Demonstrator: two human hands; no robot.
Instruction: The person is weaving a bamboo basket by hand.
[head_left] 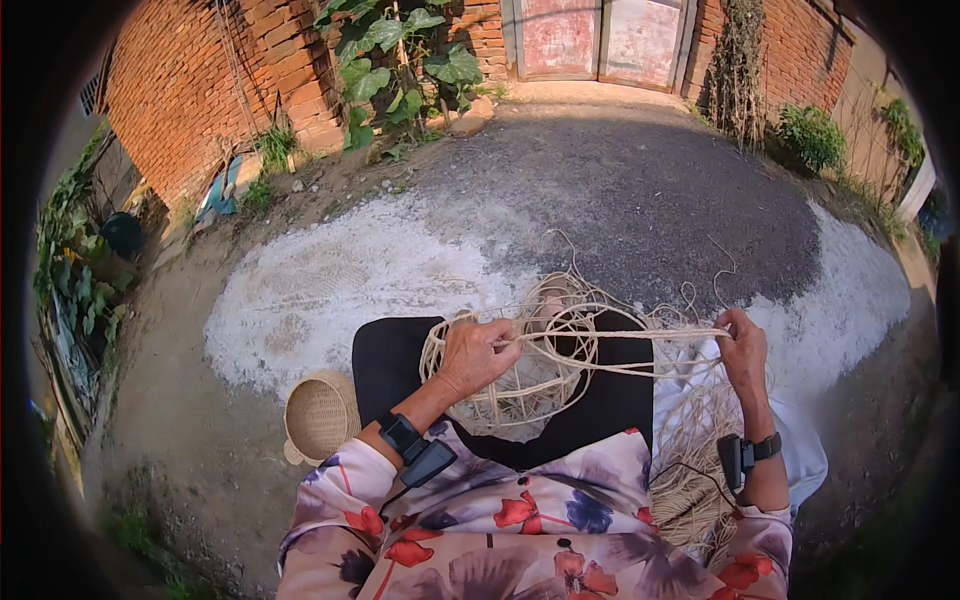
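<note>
Pale straw-coloured cord (640,336) is stretched almost level across my lap between both hands. My left hand (478,356) pinches it at the edge of a loose, round openwork frame (530,419) made of the same material. Out to the right, my right hand (742,350) grips the far end of the stretched strands with thumb and fingers. The frame rests on my lap over dark trousers (385,365), with several hoops and loose strands tangled at its far side. My left fingertips partly cover where the cord meets the frame.
A small woven basket (345,400) lies on the ground left of my lap. At my right, a heap of loose cord (690,505) lies on a white sack (805,455). Ahead are dark grit (640,210), a brick wall (180,110), leafy plants and a double door (600,40).
</note>
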